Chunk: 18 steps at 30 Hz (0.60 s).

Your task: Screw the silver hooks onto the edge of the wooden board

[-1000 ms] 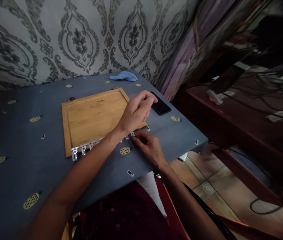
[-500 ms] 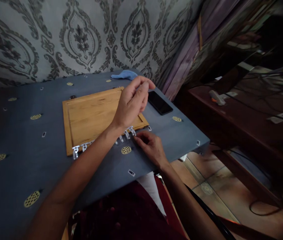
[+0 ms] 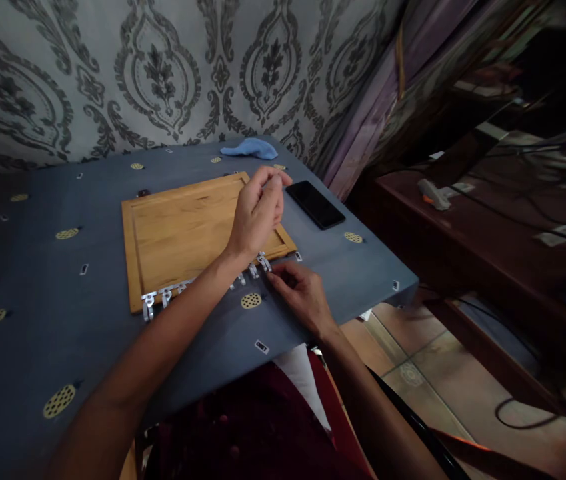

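A framed wooden board [image 3: 183, 233] lies flat on the table. Along its near edge runs a row of silvery metal hooks [image 3: 149, 305], partly covered by my left forearm. My left hand [image 3: 257, 210] is over the board's right part with its fingers curled in; what they hold, if anything, is hidden. At the right end of the row, my right hand [image 3: 300, 293] has thumb and forefinger closed at the tip of the last metal hook [image 3: 264, 262]. Its other fingers are bent into the palm.
A black phone [image 3: 315, 205] lies right of the board, and a blue cloth [image 3: 249, 149] lies near the wall. The blue-grey tablecloth [image 3: 103, 360] has pineapple prints. Beyond the table's right edge stands a dark red cabinet [image 3: 413, 233] with cables and a white and orange tool [image 3: 434, 195].
My left hand has come slightly down and left, uncovering more of the phone. My right hand stays at the end hook. The view has shifted a little.
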Each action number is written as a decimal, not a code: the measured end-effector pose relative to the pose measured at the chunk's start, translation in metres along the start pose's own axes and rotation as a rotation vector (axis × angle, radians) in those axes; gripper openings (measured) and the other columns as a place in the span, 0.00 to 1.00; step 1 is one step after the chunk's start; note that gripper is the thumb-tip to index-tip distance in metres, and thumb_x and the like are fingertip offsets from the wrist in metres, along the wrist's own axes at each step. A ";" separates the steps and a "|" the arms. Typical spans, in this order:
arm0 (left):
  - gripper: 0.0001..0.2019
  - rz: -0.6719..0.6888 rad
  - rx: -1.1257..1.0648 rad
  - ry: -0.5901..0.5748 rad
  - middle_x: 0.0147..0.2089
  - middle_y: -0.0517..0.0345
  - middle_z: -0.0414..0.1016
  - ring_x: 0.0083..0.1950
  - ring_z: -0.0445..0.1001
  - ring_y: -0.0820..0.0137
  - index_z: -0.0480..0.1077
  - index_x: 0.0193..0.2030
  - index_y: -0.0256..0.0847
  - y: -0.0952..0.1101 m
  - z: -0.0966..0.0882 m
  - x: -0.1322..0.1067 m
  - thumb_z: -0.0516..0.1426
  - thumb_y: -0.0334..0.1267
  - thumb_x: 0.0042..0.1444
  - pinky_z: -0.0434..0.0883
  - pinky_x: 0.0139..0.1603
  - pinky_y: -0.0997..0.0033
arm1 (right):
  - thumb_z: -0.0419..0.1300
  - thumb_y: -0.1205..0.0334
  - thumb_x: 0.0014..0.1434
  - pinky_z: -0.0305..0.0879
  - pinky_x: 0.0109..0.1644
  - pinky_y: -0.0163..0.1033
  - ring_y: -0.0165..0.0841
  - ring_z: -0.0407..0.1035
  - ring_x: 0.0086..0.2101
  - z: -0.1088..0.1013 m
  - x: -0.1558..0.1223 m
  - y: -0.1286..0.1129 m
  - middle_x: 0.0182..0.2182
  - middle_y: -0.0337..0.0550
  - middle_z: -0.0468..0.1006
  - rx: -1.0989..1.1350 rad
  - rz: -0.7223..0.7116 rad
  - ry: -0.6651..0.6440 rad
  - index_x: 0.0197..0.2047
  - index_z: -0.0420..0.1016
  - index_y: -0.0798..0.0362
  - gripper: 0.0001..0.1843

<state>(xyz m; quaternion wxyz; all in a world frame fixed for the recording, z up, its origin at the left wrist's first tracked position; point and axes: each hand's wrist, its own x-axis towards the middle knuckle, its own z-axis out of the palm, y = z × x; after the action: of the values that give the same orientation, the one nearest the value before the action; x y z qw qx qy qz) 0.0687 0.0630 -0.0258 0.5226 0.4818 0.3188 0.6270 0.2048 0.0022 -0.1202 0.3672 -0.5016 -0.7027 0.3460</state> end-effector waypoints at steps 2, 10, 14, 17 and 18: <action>0.12 0.006 0.004 -0.004 0.19 0.72 0.50 0.16 0.47 0.83 0.63 0.35 0.41 0.000 0.000 -0.001 0.47 0.34 0.73 0.49 0.17 0.83 | 0.60 0.53 0.60 0.59 0.32 0.37 0.30 0.64 0.26 0.000 0.000 0.000 0.26 0.39 0.76 0.004 -0.002 0.000 0.34 0.78 0.51 0.11; 0.12 0.002 0.067 -0.013 0.19 0.71 0.49 0.18 0.49 0.82 0.63 0.34 0.41 0.001 0.004 -0.004 0.48 0.32 0.72 0.50 0.19 0.81 | 0.59 0.52 0.60 0.60 0.33 0.38 0.31 0.65 0.27 0.000 0.000 0.001 0.27 0.39 0.77 0.004 0.002 -0.009 0.35 0.78 0.51 0.12; 0.11 0.020 0.095 -0.040 0.20 0.71 0.51 0.19 0.50 0.81 0.64 0.35 0.40 0.002 0.005 -0.004 0.49 0.29 0.71 0.51 0.19 0.81 | 0.59 0.53 0.60 0.60 0.33 0.38 0.31 0.67 0.28 0.000 0.000 0.001 0.27 0.40 0.77 0.006 0.004 -0.008 0.35 0.78 0.52 0.12; 0.09 -0.007 0.091 -0.048 0.20 0.71 0.51 0.19 0.49 0.82 0.63 0.37 0.40 0.002 0.004 -0.003 0.49 0.29 0.70 0.51 0.19 0.83 | 0.60 0.53 0.60 0.61 0.33 0.38 0.31 0.66 0.27 0.000 0.000 0.001 0.27 0.39 0.77 0.006 -0.006 -0.006 0.35 0.78 0.51 0.11; 0.08 -0.027 0.088 -0.047 0.20 0.72 0.51 0.18 0.49 0.83 0.63 0.38 0.41 0.002 0.003 -0.002 0.49 0.29 0.70 0.50 0.19 0.83 | 0.60 0.54 0.60 0.61 0.33 0.38 0.31 0.66 0.27 0.000 0.000 0.000 0.27 0.39 0.77 0.006 -0.009 -0.007 0.35 0.78 0.51 0.11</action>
<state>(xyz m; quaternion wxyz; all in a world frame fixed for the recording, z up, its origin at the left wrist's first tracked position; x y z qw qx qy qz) 0.0708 0.0599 -0.0233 0.5165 0.5149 0.3401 0.5937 0.2049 0.0022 -0.1206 0.3679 -0.4960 -0.7052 0.3484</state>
